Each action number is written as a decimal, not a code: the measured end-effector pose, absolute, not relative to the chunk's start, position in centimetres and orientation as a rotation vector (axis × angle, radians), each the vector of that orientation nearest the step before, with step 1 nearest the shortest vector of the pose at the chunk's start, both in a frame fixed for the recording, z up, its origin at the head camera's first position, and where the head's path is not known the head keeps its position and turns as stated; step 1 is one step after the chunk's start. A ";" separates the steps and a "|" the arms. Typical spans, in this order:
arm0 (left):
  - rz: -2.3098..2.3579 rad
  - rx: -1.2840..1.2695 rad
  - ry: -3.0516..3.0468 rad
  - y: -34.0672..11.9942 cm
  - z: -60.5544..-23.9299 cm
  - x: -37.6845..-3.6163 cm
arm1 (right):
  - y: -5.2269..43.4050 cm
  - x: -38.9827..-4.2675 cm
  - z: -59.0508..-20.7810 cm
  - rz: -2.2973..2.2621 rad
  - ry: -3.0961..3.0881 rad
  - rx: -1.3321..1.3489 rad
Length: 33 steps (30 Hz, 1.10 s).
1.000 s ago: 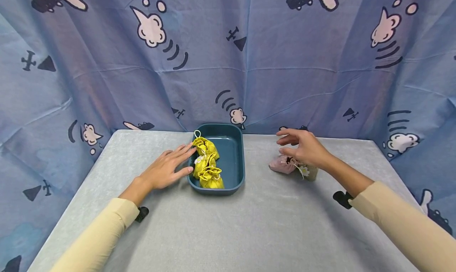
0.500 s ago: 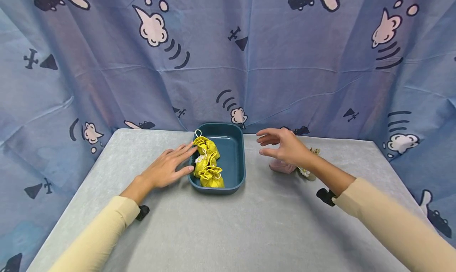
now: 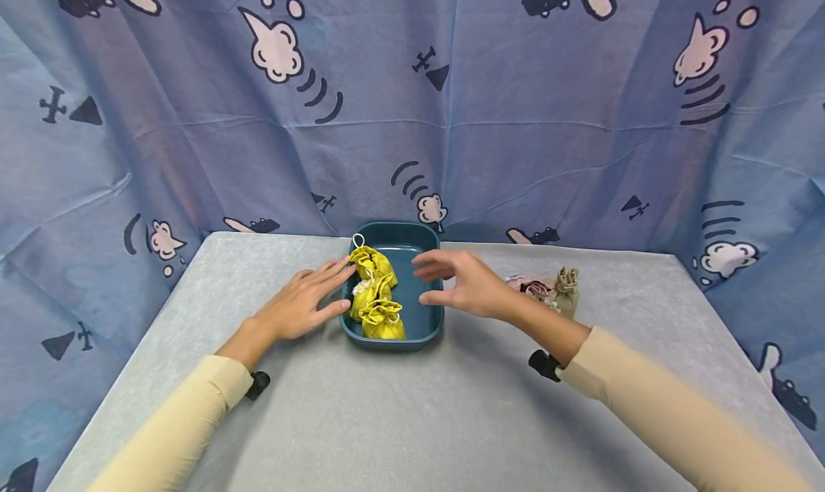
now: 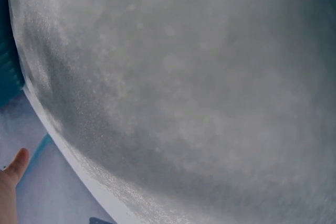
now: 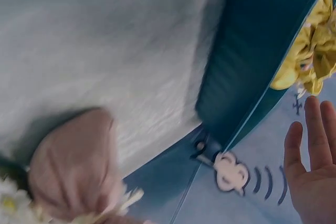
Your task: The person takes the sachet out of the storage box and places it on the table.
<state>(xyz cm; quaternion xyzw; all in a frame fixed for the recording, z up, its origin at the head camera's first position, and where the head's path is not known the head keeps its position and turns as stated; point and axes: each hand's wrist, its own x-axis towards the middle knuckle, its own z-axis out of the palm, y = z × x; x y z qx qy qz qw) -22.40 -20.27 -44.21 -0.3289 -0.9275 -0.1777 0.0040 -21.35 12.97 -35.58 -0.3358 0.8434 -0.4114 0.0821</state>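
In the head view my left hand lies with straight fingers at the left rim of a dark teal rectangular bin. Along the bin's left side sit three yellow drawstring pouches, one behind another. My right hand hovers over the bin's right rim, fingers loosely bent and thumb apart, holding nothing. Behind its wrist lie a pink pouch and a tan pouch, both partly hidden by the forearm. The right wrist view shows the pink pouch close by, with a white daisy beside it.
A pale grey cloth covers the table. Behind and around it hangs a blue printed curtain, close to the table's far edge. Black wrist cameras sit under both wrists.
My right hand has moved left, from above the pink and tan pouches to the bin's right rim, with nothing in it. The left hand and the yellow pouches have stayed put.
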 end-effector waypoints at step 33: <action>-0.581 -1.021 -2.929 -20.3 -44.1 -22.3 | 7.0 -20.0 -37.1 -1.104 2.369 -1.090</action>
